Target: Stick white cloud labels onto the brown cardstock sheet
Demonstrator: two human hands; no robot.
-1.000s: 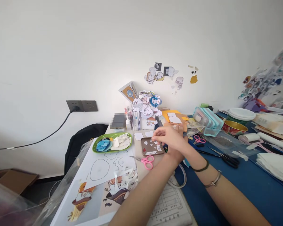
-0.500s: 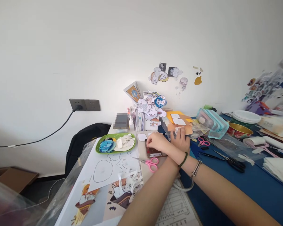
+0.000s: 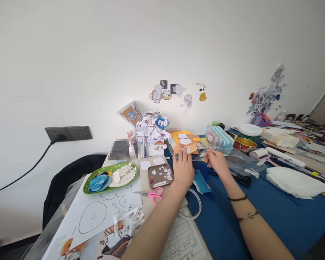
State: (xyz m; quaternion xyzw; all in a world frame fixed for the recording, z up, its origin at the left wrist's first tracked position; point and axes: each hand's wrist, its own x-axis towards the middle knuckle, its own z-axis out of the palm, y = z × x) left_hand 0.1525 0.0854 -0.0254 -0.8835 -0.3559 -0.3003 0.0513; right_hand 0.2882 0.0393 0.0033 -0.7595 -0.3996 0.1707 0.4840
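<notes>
Beneath the white wall [image 3: 97,65], orange paper [image 3: 194,148] lay toward the back of the blue desktop [image 3: 219,224], the left hand [image 3: 183,169] resting open-fingered on it. The right hand [image 3: 218,164] curled nearby, its grasp impossible to tell.

Soft, diffuse light on the wall [image 3: 103,72], dimmer lower left (wide-angle stretch at edges)

Grey wall socket [image 3: 69,133], white-lidded tub [image 3: 249,131]

No text can be read, the characters on the gridded paper sheet [image 3: 186,238] being too small and blurred.
</notes>
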